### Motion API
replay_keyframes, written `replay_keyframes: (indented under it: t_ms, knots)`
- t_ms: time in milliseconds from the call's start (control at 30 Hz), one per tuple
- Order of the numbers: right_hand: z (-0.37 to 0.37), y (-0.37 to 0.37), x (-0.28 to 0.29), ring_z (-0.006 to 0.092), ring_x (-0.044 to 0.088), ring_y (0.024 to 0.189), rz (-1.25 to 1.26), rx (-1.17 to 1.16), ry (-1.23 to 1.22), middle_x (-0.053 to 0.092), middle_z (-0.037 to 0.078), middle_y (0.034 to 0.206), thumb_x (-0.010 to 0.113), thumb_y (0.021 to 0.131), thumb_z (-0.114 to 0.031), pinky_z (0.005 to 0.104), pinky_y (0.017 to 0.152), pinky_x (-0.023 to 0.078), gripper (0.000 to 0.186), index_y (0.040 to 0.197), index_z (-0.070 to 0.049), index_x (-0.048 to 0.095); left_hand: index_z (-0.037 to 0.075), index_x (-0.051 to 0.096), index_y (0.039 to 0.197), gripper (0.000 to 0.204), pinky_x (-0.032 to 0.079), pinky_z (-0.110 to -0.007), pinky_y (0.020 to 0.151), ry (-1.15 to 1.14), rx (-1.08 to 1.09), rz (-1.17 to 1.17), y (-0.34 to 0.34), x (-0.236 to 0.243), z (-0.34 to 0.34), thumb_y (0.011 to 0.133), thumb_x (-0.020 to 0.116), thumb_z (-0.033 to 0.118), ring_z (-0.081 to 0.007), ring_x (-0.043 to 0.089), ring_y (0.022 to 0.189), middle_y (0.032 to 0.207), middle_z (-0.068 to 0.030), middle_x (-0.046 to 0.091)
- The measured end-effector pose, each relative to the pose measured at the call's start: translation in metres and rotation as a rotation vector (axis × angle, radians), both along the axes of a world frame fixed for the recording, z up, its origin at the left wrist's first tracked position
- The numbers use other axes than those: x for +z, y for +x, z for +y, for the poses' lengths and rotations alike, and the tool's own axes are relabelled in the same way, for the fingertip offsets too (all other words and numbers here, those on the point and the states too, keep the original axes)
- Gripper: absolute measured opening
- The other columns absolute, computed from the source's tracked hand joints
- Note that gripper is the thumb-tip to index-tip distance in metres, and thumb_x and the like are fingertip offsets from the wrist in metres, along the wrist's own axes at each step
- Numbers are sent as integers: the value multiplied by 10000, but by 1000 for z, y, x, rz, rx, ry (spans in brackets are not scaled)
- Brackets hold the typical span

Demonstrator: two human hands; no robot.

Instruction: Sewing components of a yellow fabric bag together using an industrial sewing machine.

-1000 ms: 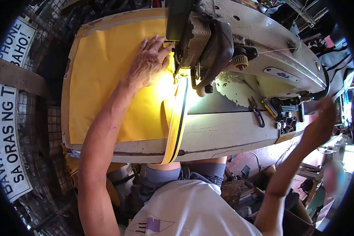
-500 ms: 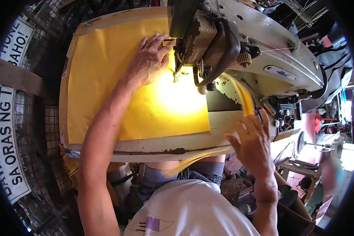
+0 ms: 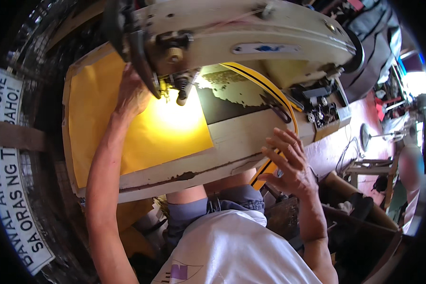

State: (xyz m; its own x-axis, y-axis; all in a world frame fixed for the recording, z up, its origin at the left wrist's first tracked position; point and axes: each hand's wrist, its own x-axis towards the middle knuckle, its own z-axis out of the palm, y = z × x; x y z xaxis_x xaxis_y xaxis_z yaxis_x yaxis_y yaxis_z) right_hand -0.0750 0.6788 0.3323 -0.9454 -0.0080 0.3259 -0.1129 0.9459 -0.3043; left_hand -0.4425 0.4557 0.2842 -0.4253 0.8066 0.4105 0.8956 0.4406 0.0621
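Observation:
A yellow sheet of leather-like material point(image 3: 99, 123) lies on the table under the head of a sewing machine point(image 3: 194, 28). My left hand point(image 3: 131, 94) rests on the sheet, left of the lit needle area, fingers stretched forward and partly hidden by the machine. A long yellow strip with a black line along it point(image 3: 270, 85) curves from beneath the machine's arm across the table and down past its front edge. My right hand point(image 3: 291, 163) is raised at that edge with fingers spread, over or against the strip; whether it touches cannot be told.
Scissors point(image 3: 281, 113) lie by the strip. To their right, a tray point(image 3: 324, 116) holds bobbins and small metal parts. A pale worn table edge point(image 3: 184, 177) runs before my lap. Metal mesh and white signs point(image 3: 21, 189) stand at left; a fan point(image 3: 366, 137) stands at right.
The view has swung right, so the machine appears further left. My right hand's fingers have spread, and the strip, blurred before, now hangs in a smooth curve. My left hand stays on the sheet.

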Motion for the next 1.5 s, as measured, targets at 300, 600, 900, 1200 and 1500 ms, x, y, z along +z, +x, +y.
replay_keyframes:
  t_ms: [300,600,900,1200,1500]
  knots:
    - [43,41,-5,306,448,1322,-97,-81,84,595,118,1225,699,695,-140,478,1100,357,326,1004,-48,660,-51,611,1159,276,471,-423,927,126,145,-228,93,34,-37,930,538,85,-367,603,1060,1110,-215,645]
    - [-11,-55,-7,309,639,1021,764,-91,8,659,137,1059,669,699,-98,451,901,504,282,965,-4,674,19,593,1256,419,486,-347,936,358,-54,-700,187,36,-28,844,669,6,-262,639,1055,1125,-141,658]
    - [-19,-63,-55,289,614,1037,245,20,-9,638,117,1101,585,737,-136,403,892,490,371,1083,-24,661,92,445,1426,731,484,-364,954,376,-18,-765,195,15,-27,762,715,-54,-227,625,1032,1118,-92,656]
    - [-26,-66,-42,279,599,972,252,32,-2,616,97,1024,571,764,-141,404,886,471,400,1145,-29,624,50,632,1158,481,471,-404,918,207,-84,-384,196,13,-37,699,776,35,-287,568,1040,1077,-87,628]
    - [6,-71,-24,264,531,1109,233,-383,364,616,86,1023,622,737,-64,532,1091,291,340,1072,-35,675,32,634,1014,265,445,-394,834,37,79,15,211,9,-20,756,692,50,-266,555,977,972,-94,563]
